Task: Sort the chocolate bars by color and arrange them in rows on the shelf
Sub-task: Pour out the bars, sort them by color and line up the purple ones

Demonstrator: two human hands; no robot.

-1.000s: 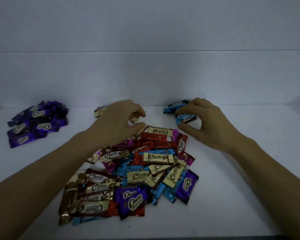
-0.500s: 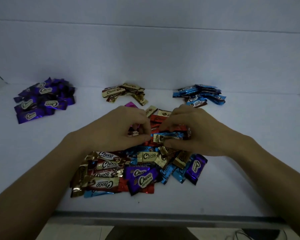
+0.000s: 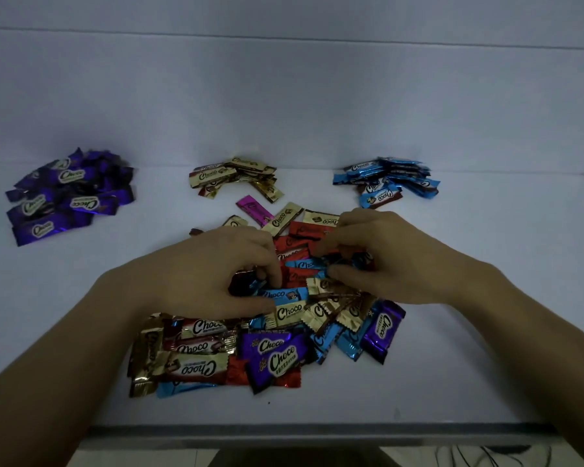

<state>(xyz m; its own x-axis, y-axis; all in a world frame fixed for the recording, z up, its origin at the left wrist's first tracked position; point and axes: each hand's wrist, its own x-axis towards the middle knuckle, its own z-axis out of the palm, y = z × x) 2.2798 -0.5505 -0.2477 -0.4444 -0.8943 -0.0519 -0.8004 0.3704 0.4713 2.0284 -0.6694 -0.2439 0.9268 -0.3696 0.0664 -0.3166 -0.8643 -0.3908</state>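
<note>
A mixed pile of Choco bars [image 3: 267,352] in gold, blue, red and purple lies at the middle of the white shelf [image 3: 486,365]. Three sorted heaps sit along the back: purple bars [image 3: 68,197] at the left, gold bars [image 3: 233,176] in the middle, blue bars [image 3: 388,180] at the right. My left hand [image 3: 209,274] is curled into the pile, with a blue bar with a dark end [image 3: 280,294] between its thumb and fingers. My right hand [image 3: 398,257] pinches another blue bar [image 3: 304,264] at its right end. A pink bar [image 3: 253,208] lies loose behind the pile.
The shelf's back wall [image 3: 284,112] rises just behind the three heaps. The shelf's grey front edge [image 3: 317,433] runs across the bottom, with floor and cables below it. Bare white surface lies left and right of the pile.
Both hands came back from the heaps at the rear to the mixed pile and closed their fingers on bars there. The camera tipped down, so the front edge shows.
</note>
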